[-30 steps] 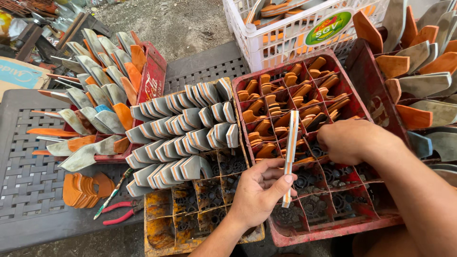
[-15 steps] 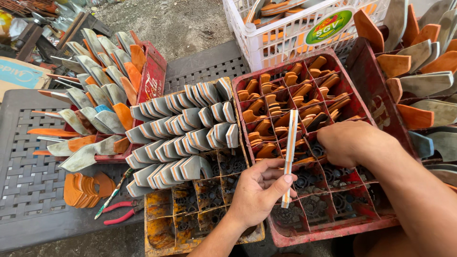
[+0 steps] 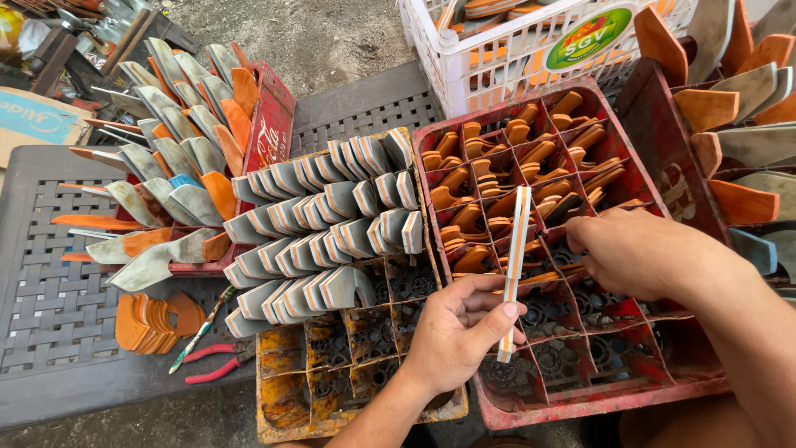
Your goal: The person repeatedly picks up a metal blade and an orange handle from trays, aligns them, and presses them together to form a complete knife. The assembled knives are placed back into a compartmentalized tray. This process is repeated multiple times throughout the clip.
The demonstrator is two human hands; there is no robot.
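Two hands at red crate (image 3: 663, 166): left hand (image 3: 456, 332) pinches striped strip (image 3: 514, 265) upright; right hand (image 3: 638, 253) fingers in a compartment, grip can't tell. Keep strip vertical.

Soft, even daylight, no glare; weak shadows lie under both hands. Sharp focus, with edges slightly bent.

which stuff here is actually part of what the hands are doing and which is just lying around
In use:
- left hand holding a thin layered strip edge-on
- right hand reaching into the red divided crate
- orange pieces in that crate

Lying about:
- red-handled pliers
- white basket
- yellow crate of grey pieces
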